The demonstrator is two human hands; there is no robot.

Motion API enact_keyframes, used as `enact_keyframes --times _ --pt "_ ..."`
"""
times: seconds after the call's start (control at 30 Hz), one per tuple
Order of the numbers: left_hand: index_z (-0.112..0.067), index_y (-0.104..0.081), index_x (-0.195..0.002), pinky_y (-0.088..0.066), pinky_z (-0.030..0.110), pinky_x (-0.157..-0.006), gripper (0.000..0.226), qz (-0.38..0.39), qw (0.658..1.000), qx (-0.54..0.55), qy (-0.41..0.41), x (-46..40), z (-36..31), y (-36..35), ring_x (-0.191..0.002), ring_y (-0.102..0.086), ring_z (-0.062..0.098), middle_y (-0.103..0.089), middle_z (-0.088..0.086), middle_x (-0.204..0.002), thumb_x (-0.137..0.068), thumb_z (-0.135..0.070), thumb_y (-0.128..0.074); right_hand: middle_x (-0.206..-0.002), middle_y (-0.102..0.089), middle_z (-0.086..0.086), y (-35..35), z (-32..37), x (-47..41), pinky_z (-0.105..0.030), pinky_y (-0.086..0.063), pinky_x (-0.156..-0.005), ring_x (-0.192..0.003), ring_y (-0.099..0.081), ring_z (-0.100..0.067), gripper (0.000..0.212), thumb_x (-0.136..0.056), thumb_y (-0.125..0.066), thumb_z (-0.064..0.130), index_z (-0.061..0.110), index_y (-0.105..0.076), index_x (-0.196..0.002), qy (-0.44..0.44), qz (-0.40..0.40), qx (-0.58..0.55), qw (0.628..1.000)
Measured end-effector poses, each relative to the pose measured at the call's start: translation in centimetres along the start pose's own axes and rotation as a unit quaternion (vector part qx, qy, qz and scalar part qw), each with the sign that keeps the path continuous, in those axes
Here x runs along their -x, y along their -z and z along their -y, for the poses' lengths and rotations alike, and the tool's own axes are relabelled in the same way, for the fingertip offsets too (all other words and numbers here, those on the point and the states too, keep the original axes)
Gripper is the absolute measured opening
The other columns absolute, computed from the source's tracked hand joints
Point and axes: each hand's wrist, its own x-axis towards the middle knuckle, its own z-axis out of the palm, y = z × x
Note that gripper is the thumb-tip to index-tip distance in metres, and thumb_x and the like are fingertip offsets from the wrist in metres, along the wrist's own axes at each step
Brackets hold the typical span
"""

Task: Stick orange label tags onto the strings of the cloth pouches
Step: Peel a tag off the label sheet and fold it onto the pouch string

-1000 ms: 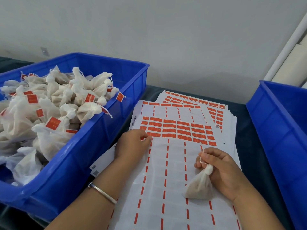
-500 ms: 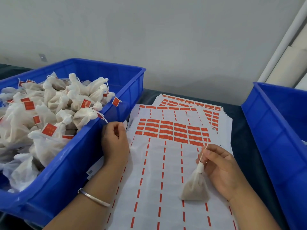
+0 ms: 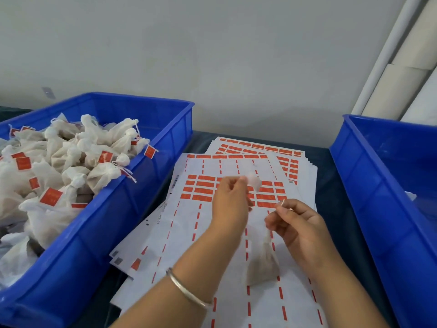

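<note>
Two hands up: left hand (image 3: 230,200) pinches blurred white bit, right hand (image 3: 299,223) pinches pouch (image 3: 261,266) string, pouch hanging.

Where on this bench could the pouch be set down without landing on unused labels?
Bare patches: the peeled lower sheet between the left bin and left hand, and dark table between the sheets and right bin. Crowded: the left bin's tagged pouches and the orange label rows.
</note>
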Motion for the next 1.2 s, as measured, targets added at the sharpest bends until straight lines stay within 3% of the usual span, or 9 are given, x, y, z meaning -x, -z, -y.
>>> enact_keyframes --times 0.13,0.23,0.3,0.43,0.57,0.7,0.87,1.1,1.2 --pt "-0.013 -0.063 -0.098 -0.055 0.036 -0.083 0.027 0.135 0.975 0.07 0.162 1.1 1.4 -1.8 -0.085 -0.066 0.024 -0.068 0.01 -0.099 -0.095 -0.035 -0.047 -0.073 -0.071 0.013 0.0 -0.3 0.1 -0.014 -0.053 -0.058 -0.069 -0.069 -0.008 0.013 -0.087 -0.064 0.014 0.024 -0.066 -0.08 0.094 -0.069 0.17 0.978" --pt "-0.01 -0.063 -0.101 -0.055 0.039 -0.085 0.03 0.183 0.971 0.084 0.13 1.4 2.7 -1.6 -0.076 -0.067 0.025 -0.067 0.012 -0.094 -0.095 -0.034 -0.046 -0.078 -0.068 0.026 0.3 -0.5 -0.1 -0.008 -0.049 -0.054 -0.073 -0.065 0.004 0.014 -0.084 -0.068 0.017 0.028 -0.065 -0.076 0.123 -0.113 0.196 0.966" --pt "-0.006 -0.061 -0.107 -0.056 0.037 -0.079 0.032 0.183 0.971 0.096 0.12 1.3 3.1 -1.5 -0.058 -0.059 0.019 -0.063 0.011 -0.083 -0.094 -0.032 -0.047 -0.077 -0.068 0.024 0.5 -0.7 -0.3 -0.006 -0.047 -0.053 -0.069 -0.063 0.004 0.014 -0.083 -0.069 0.019 0.029 -0.065 -0.074 0.125 -0.133 0.194 0.964" --pt "-0.005 -0.061 -0.104 -0.056 0.032 -0.068 0.029 0.177 0.974 0.084 0.117 1.0 3.3 -1.6 -0.048 -0.055 0.013 -0.059 0.008 -0.074 -0.094 -0.03 -0.049 -0.077 -0.068 0.024 0.5 -1.0 -0.5 -0.007 -0.047 -0.052 -0.07 -0.062 0.005 0.017 -0.086 -0.066 0.02 0.028 -0.065 -0.071 0.113 -0.159 0.188 0.963" --pt "-0.01 -0.063 -0.093 -0.057 0.029 -0.063 0.023 0.185 0.971 0.104 0.106 1.1 3.6 -1.5 -0.045 -0.054 0.011 -0.058 0.006 -0.069 -0.093 -0.029 -0.05 -0.082 -0.066 0.025 0.7 -1.1 -0.6 -0.012 -0.047 -0.06 -0.079 -0.062 0.002 0.02 -0.084 -0.068 0.02 0.032 -0.064 -0.069 0.123 -0.181 0.208 0.953" --pt "-0.011 -0.062 -0.09 -0.056 0.025 -0.058 0.024 0.176 0.973 0.098 0.108 0.9 3.8 -1.4 -0.042 -0.054 0.009 -0.058 0.004 -0.064 -0.093 -0.031 -0.049 -0.086 -0.064 0.025 0.6 -1.1 -0.7 -0.009 -0.046 -0.063 -0.089 -0.058 0.01 0.027 -0.084 -0.068 0.02 0.039 -0.067 -0.065 0.124 -0.184 0.207 0.953" --pt "-0.008 -0.06 -0.093 -0.053 0.024 -0.057 0.024 0.172 0.974 0.099 0.113 0.9 3.6 -1.3 -0.043 -0.052 0.01 -0.056 0.006 -0.067 -0.093 -0.029 -0.049 -0.087 -0.066 0.029 0.7 -1.4 -0.8 -0.017 -0.046 -0.066 -0.089 -0.058 0.013 0.015 -0.085 -0.067 0.023 0.031 -0.066 -0.073 0.102 -0.182 0.18 0.961" --pt "-0.006 -0.061 -0.1 -0.054 0.025 -0.057 0.026 0.151 0.97 0.116 0.152 0.9 3.1 -1.5 -0.042 -0.051 0.013 -0.058 0.008 -0.067 -0.093 -0.029 -0.052 -0.079 -0.065 0.035 0.9 -1.5 -0.9 -0.007 -0.045 -0.052 -0.085 -0.059 0.015 0.015 -0.085 -0.068 0.024 0.032 -0.067 -0.072 0.081 -0.188 0.158 0.966" --pt "-0.006 -0.062 -0.1 -0.053 0.027 -0.058 0.026 0.143 0.971 0.11 0.156 0.8 3.2 -1.5 -0.044 -0.051 0.014 -0.058 0.009 -0.069 -0.092 -0.029 -0.053 -0.08 -0.066 0.034 0.9 -1.5 -0.9 -0.007 -0.046 -0.054 -0.085 -0.059 0.015 0.017 -0.085 -0.068 0.024 0.032 -0.068 -0.07 0.076 -0.185 0.158 0.967"
